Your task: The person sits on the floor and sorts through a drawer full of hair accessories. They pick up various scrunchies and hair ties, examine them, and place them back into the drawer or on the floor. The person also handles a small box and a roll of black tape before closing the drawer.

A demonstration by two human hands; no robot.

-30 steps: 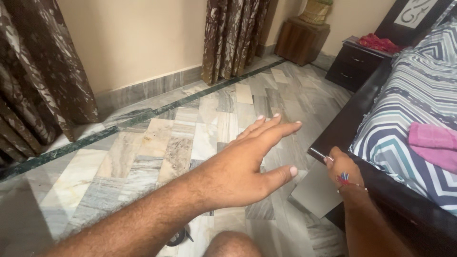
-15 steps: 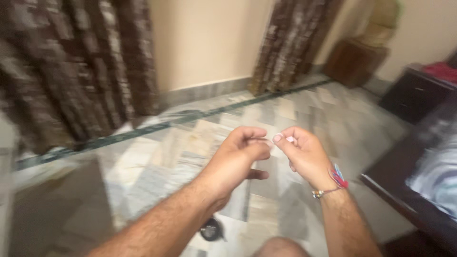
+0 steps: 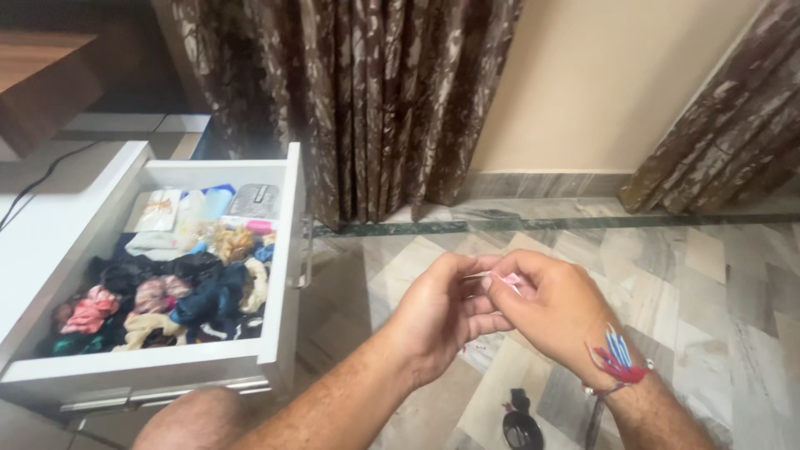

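My left hand [image 3: 442, 312] and my right hand [image 3: 554, 312] meet over the marble floor, fingertips pinched together on a small pink item [image 3: 502, 279]. What the item is cannot be made out. A red and blue thread band [image 3: 617, 360] circles my right wrist. To the left stands an open white drawer [image 3: 279, 250] filled with hair scrunchies [image 3: 162, 296], dark fabric pieces and small packets [image 3: 204, 204].
Brown patterned curtains [image 3: 367, 92] hang behind the drawer and at the far right. A beige wall with a marble skirting runs between them. A dark round object [image 3: 521, 425] lies on the floor below my hands. My knee [image 3: 196, 421] shows at the bottom.
The view has swung left from the bed to the open white drawer. My left hand, spread open a second ago, has joined my right hand on the small pink item.
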